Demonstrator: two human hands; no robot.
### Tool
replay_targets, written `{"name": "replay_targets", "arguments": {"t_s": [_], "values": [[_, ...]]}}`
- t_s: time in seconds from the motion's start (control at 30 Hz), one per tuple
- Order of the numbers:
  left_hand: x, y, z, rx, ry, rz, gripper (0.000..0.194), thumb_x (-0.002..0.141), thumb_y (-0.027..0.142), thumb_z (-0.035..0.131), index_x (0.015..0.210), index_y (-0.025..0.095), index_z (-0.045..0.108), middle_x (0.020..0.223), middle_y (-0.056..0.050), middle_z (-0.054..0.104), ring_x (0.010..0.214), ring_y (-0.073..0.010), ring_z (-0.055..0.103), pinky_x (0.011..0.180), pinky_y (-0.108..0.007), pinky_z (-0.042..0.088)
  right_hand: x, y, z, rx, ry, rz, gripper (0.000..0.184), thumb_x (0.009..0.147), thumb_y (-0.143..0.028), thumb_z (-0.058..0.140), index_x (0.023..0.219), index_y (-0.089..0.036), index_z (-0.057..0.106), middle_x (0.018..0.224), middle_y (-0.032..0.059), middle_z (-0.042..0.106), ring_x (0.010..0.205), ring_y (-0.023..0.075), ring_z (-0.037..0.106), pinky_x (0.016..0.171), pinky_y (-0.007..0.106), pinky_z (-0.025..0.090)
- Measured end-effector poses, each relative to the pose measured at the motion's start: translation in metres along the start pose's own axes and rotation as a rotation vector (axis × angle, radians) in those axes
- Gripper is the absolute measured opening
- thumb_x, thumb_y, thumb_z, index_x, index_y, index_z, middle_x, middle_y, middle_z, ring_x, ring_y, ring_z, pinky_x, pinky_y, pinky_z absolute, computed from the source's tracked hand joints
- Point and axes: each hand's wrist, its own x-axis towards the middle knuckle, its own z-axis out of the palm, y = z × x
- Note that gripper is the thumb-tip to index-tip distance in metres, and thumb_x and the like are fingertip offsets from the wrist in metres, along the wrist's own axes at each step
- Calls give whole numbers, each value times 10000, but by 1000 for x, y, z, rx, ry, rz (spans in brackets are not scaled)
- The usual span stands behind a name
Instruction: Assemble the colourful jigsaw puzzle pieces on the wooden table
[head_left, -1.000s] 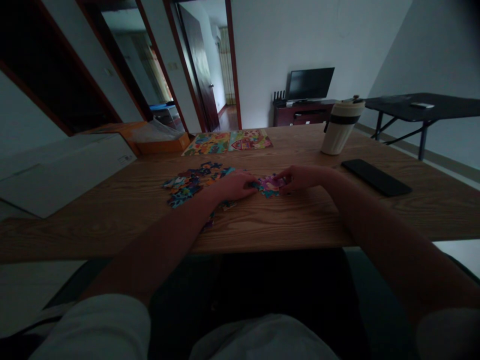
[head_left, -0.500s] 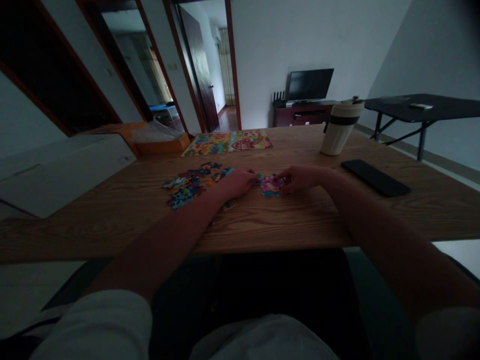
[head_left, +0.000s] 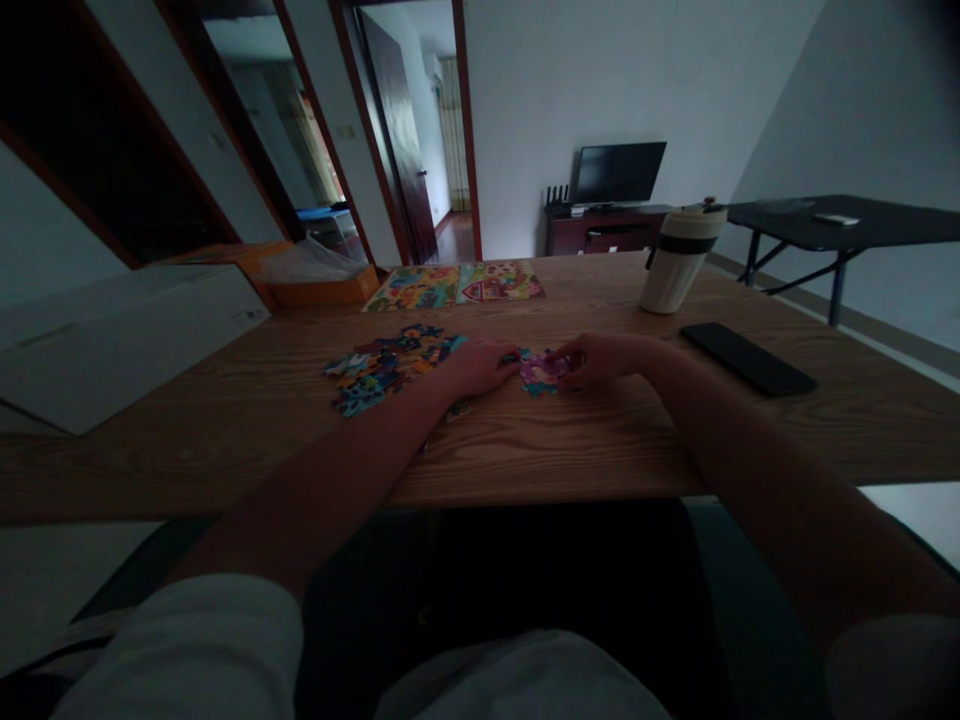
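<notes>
Little has changed in the last second: the left hand [head_left: 480,367] stays at the near-left edge of a joined patch of puzzle [head_left: 541,372], and the right hand [head_left: 604,357] stays at its three o'clock side, so the work remains centred on that patch. The left fingertips sit close together; whether they pinch a piece I cannot tell. The right fingers are apart, touching the patch's right side, with the thumb lower.

Taking the patch as the dial's centre, from left to right: a smooth white box [head_left: 142,345] with straight edges lies at nine o'clock. Between nine and ten is an orange box [head_left: 322,292] bearing a crinkled clear bag [head_left: 311,262]. A heap of loose pieces [head_left: 371,388], knobbed and mostly dark blue and teal, spreads at nine, nearer. Between ten and eleven lies a flat, brightly printed sheet [head_left: 456,285]. The patch itself is pink-purple with teal, its outline knobbly, flat on the grained wooden table [head_left: 547,455]. A ribbed cream tumbler [head_left: 675,275] with a dark band stands at two; a thin black slab [head_left: 746,358] lies at three.
</notes>
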Motion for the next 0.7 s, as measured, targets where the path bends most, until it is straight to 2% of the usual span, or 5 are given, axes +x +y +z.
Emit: {"name": "replay_targets", "arguments": {"t_s": [0.13, 0.37, 0.53, 0.7], "values": [[3, -2, 2, 25, -5, -13, 326, 1011, 380, 493, 1204, 225, 704, 1186, -88, 715, 1138, -256, 634, 1024, -382, 428, 0, -1, 0, 4, 8, 15, 747, 770, -606, 709, 1416, -238, 632, 970, 65, 750, 854, 258, 656, 731, 332, 458], [15, 1, -6, 33, -59, -99, 340, 973, 462, 534, 1104, 207, 719, 1062, -84, 748, 1015, -254, 672, 904, -346, 483, 2, 1, 1, -5, 19, -12, 691, 801, -528, 715, 1418, -229, 631, 974, 62, 749, 834, 234, 652, 718, 313, 449], [33, -2, -8, -183, -96, -183, 378, 883, 434, 662, 1174, 194, 679, 1110, -72, 740, 964, -223, 680, 835, -310, 513, -1, -4, 1, -21, 29, 11, 633, 802, -516, 737, 1379, -265, 666, 928, 45, 754, 800, 224, 653, 717, 310, 448], [44, -9, 4, -333, -74, -177, 397, 856, 318, 679, 1225, 173, 664, 1077, -73, 736, 925, -204, 682, 819, -304, 527, -4, 3, -3, 56, 41, -29, 548, 867, -551, 676, 1337, -270, 697, 914, 44, 767, 783, 212, 668, 727, 317, 474]]}}
